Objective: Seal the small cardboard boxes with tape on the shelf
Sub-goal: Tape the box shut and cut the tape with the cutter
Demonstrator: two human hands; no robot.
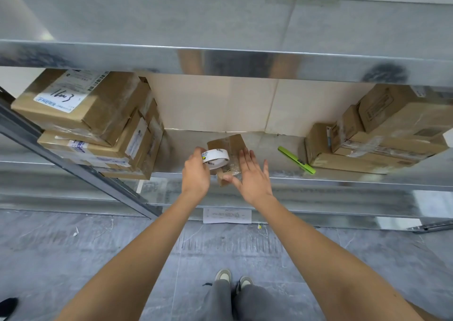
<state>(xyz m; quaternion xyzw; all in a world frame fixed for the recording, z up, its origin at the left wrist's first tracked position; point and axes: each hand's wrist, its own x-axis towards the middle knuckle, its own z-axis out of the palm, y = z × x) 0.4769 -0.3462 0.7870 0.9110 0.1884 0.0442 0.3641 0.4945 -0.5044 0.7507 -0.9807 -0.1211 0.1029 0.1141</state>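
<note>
Your left hand (196, 173) gripped the tape roll (215, 158) over the small cardboard box (229, 146) (brown, clear-taped, at the shelf (343, 177) front edge); your right hand (252, 180) lay open, fingers (246, 160) spread against it.

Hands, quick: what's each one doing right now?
Left hand: closed around the tape roll.
Right hand: open, fingers spread, resting against the small cardboard box, gripping nothing.

Small brown cardboard box (230, 146) at shelf (343, 181) edge, white tape roll (215, 157) over it
</note>
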